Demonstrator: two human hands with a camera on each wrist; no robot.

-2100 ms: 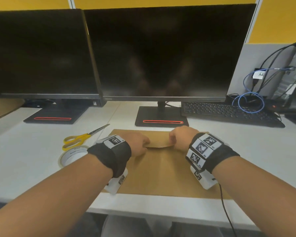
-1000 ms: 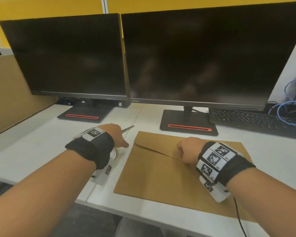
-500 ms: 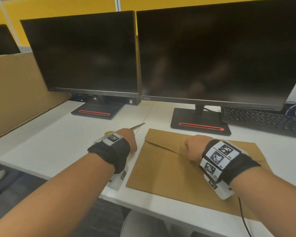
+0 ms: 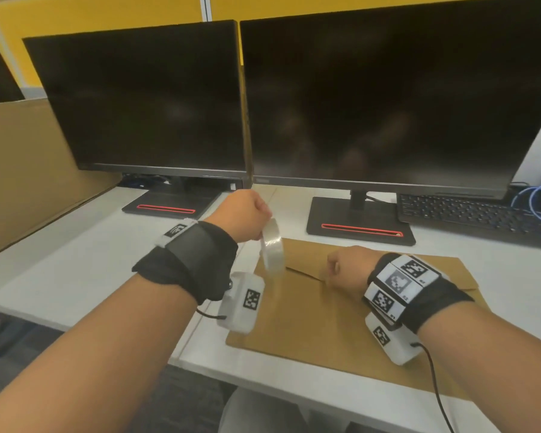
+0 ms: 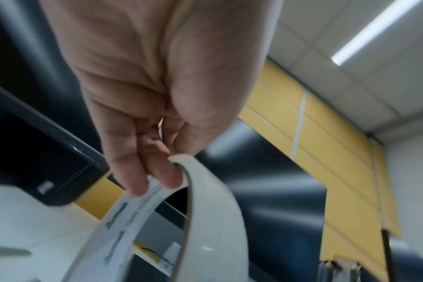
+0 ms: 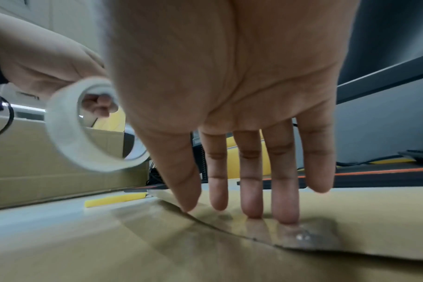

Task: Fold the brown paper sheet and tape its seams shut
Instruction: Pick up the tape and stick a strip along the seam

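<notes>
right hand flat, fingertips pinning brown paper sheet's flap shut; left hand pinches tape roll aloft, likely for taping.

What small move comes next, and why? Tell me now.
Probably bring the tape roll down to the folded flap's edge and pull a strip free. The left hand holds the roll above the brown paper, while the right hand presses the flap flat with straight fingers; most of that seam looks untaped.
</notes>
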